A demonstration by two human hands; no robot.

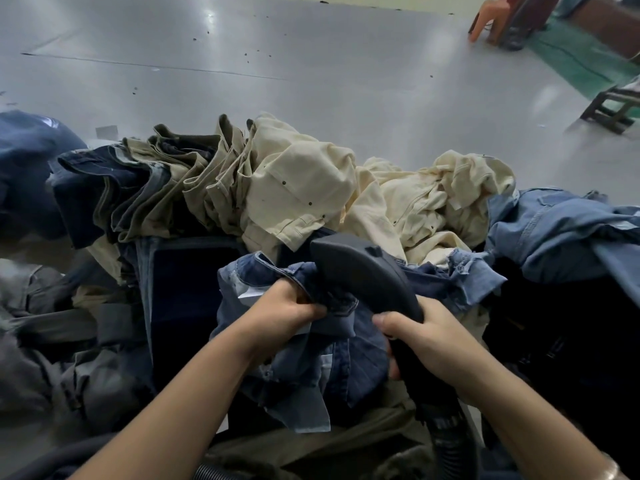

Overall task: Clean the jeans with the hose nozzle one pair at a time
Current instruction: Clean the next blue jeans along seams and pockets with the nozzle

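Both hands work close together: the left hand [289, 308] clutches the blue jeans [304, 344] bunched near centre, just left of the nozzle [363, 271], which the right hand [426, 341] grips, pointing far-left over them.

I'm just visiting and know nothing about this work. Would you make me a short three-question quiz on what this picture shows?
1. True or false: the right hand grips the dark grey plastic hose nozzle.
2. Which garment does the left hand hold: (a) cream trousers, (b) dark blue denim jeans, (c) olive trousers?
3. Fill in: behind the nozzle lies a rumpled heap of ____-coloured trousers.

Key: 1 true; 2 b; 3 cream.
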